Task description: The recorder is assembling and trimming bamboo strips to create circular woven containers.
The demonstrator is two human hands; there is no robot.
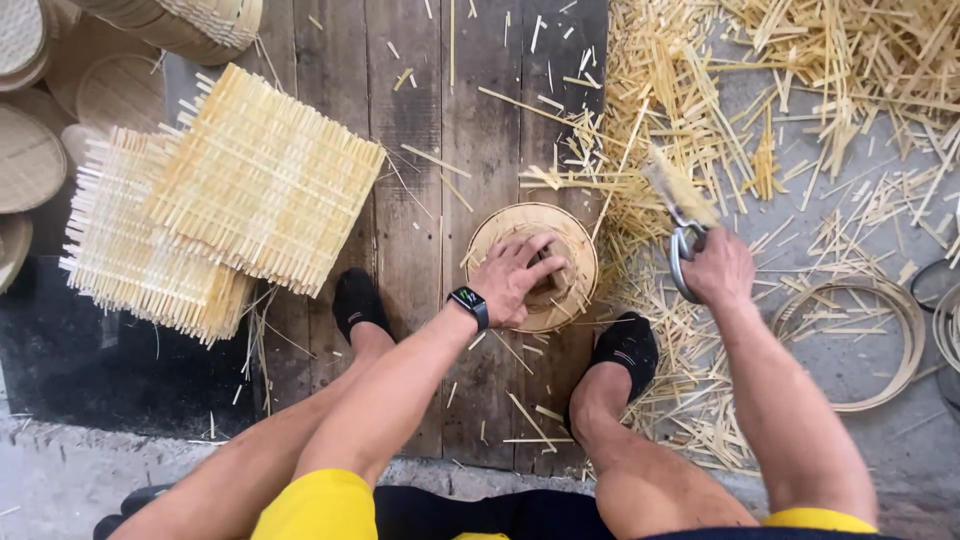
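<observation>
Under left hand [515,280], basket [532,265] half-hidden

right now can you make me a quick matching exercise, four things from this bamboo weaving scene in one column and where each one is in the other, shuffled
Things
1. round woven bamboo tray
2. scissors
3. stack of square woven bamboo mats
4. loose bamboo hoop

Places
A. on the grey floor, to the right of the right forearm
B. on the wooden planks between the two feet, under the left hand
C. raised in the right hand, over the bamboo offcuts
D. left side of the planks, overlapping one another

Right pairs: 1-B, 2-C, 3-D, 4-A
</observation>
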